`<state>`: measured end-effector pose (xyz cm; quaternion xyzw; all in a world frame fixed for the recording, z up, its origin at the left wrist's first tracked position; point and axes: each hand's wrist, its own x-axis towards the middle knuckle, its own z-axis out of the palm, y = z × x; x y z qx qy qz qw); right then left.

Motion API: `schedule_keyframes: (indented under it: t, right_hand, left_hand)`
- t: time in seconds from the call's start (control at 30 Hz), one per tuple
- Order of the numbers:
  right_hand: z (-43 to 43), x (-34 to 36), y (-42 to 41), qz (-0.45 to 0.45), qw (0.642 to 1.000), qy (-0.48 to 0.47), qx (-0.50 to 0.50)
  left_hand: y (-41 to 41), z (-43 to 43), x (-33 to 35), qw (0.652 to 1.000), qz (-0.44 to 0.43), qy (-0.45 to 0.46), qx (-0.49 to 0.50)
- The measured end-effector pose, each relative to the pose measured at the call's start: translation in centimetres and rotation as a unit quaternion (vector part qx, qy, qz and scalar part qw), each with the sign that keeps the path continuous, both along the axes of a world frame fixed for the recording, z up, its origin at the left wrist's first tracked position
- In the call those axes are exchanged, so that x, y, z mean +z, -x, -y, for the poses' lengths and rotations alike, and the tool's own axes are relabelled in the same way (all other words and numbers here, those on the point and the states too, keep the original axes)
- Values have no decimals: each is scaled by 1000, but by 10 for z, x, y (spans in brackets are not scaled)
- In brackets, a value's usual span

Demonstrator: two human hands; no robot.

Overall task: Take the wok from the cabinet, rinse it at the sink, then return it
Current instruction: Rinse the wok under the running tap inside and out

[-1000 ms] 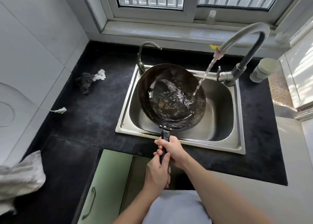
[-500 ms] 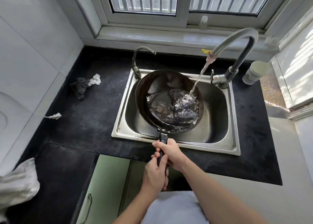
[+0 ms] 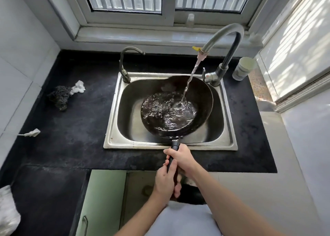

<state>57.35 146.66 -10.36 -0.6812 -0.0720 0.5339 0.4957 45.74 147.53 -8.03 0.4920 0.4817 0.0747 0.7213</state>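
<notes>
Both hands are clenched around the wok's black handle [image 3: 172, 157], one behind the other along its length. The right hand [image 3: 182, 158] grips nearer the pan, its fingers [image 3: 169, 152] curled over the top of the handle just behind the metal collar; the left hand [image 3: 165, 181] wraps the tail end of the handle, at about six o'clock from the right hand, with its fingertips tucked under the far side. From these fingers the handle runs toward twelve o'clock, crossing the front rim of the sink, and the bowl of the wok [image 3: 200, 100] lies beyond them over the basin, in its right half. The wok is dark, nearly black, round and deep, with a thin rim and a dull, worn inner wall; a shallow pool of churning, bubbling water covers its bottom. A stream of water [image 3: 191, 76] falls slantwise into that pool from the spout of the tall curved faucet [image 3: 225, 34], which stands at the sink's one o'clock corner. The steel sink [image 3: 114, 121] is set into a black countertop [image 3: 71, 128]. A smaller thin tap [image 3: 125, 64] rises at the sink's eleven o'clock corner. On the counter at nine o'clock from the sink lie a dark scouring pad [image 3: 59, 97] and, touching it, a crumpled white scrap [image 3: 78, 87]. A pale cup [image 3: 243, 68] stands at two o'clock, near the faucet base. Below the counter, a green cabinet door [image 3: 100, 200] stands ajar.
</notes>
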Motion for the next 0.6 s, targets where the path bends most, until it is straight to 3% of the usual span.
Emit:
schedule_keyframes:
  t: [0.2,0.6]
  right_hand:
    - [3,-2,-8,-1,1000,2,-13]
    - [-23,-8,19,-132,990,-50,12]
  left_hand:
    - [-7,0,0,1000,8,4,-14]
    - [20,-12,7,989,-71,-129,-21]
